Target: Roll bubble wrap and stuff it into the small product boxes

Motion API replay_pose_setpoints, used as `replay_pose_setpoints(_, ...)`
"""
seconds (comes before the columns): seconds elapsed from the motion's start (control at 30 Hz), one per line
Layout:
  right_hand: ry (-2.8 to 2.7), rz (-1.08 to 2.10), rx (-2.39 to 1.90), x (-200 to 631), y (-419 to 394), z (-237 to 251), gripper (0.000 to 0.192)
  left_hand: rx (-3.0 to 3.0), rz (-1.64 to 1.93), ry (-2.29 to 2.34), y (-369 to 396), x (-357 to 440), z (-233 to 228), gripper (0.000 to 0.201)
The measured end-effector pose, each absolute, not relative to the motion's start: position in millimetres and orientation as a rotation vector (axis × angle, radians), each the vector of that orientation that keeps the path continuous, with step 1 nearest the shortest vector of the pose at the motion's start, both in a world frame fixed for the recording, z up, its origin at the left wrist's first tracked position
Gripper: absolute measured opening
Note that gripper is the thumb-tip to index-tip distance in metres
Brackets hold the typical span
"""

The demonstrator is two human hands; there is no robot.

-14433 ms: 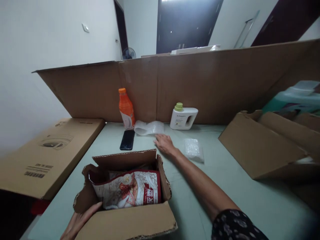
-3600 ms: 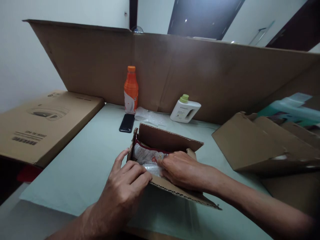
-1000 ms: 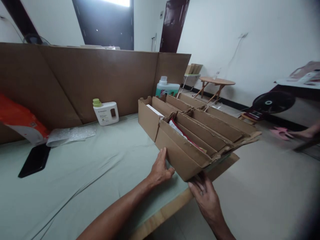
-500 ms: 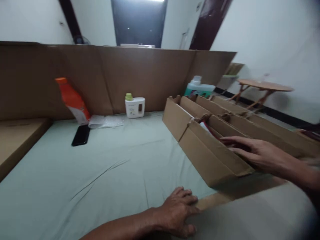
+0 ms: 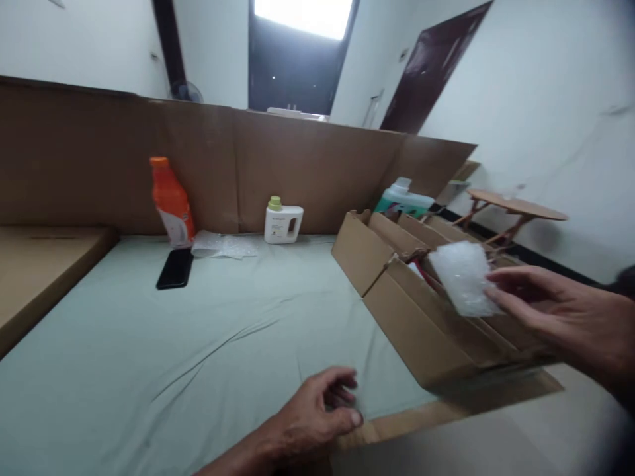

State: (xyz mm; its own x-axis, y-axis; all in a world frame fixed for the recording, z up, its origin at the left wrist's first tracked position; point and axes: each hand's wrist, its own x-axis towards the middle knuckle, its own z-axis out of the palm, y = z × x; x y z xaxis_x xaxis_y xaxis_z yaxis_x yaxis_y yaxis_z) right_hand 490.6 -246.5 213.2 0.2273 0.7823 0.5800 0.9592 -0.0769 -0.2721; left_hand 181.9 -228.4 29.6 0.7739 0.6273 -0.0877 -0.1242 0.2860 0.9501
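Note:
My right hand [image 5: 560, 320] holds a small clear bubble-wrap pouch [image 5: 464, 277] by its edge, above the row of open cardboard boxes [image 5: 421, 324] at the table's right edge. A red and white packet shows inside the nearest box. My left hand [image 5: 315, 413] hovers near the table's front edge with its fingers loosely curled and nothing in it.
An orange bottle [image 5: 171, 201], a black phone [image 5: 175, 268], a sheet of bubble wrap [image 5: 223, 245] and a white bottle with a green cap [image 5: 282, 223] stand along the cardboard wall [image 5: 297, 172]. A flat carton [image 5: 40, 264] lies left. A teal jug [image 5: 404, 198] is behind the boxes.
My right hand has lifted out of the box with the bubble-wrap pouch in it. My left hand has curled its fingers and risen slightly off the table edge.

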Motion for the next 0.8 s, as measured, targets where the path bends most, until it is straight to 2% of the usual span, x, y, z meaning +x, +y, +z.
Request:
replay_pose_setpoints(0.07, -1.729, -0.18, -1.86, 441, -261, 214, 0.036, 1.015, 0.702, 0.406, -225, 185, 37, 0.1)
replay_pose_setpoints(0.13, -2.058, 0.207, -1.66, 400, -262, 210, 0.027, 0.807, 0.779, 0.313, -225, 191, 43, 0.11)
replay_pose_setpoints(0.2, -2.156, 0.402, -1.532, 387, -246, 210, 0.025, 0.639, 0.755, 0.338, -226, 194, 46, 0.095)
replay_pose_setpoints(0.27, -2.027, 0.308, -1.604, 405, -215, 217, 0.026, 0.547, 0.72, 0.457, -224, 191, 47, 0.071)
replay_pose_setpoints(0.37, -1.904, 0.032, -1.966, 463, -148, 231, 0.02, 0.451, 0.757, 0.639, -213, 180, 42, 0.053)
replay_pose_setpoints(0.47, -1.932, 0.06, -2.305, 508, -85, 228, 0.018, 0.305, 0.804, 0.702, -198, 169, 29, 0.043)
replay_pose_setpoints(0.57, -1.976, 0.233, -2.457, 522, -45, 215, 0.022, 0.222, 0.795, 0.664, -188, 163, 10, 0.041)
replay_pose_setpoints(0.7, -2.021, 0.463, -2.643, 524, -23, 208, 0.032, 0.226, 0.774, 0.6, -184, 161, -14, 0.051)
replay_pose_setpoints(0.8, -2.009, 0.469, -2.709, 533, -18, 209, 0.034, 0.228, 0.788, 0.612, -184, 162, -27, 0.053)
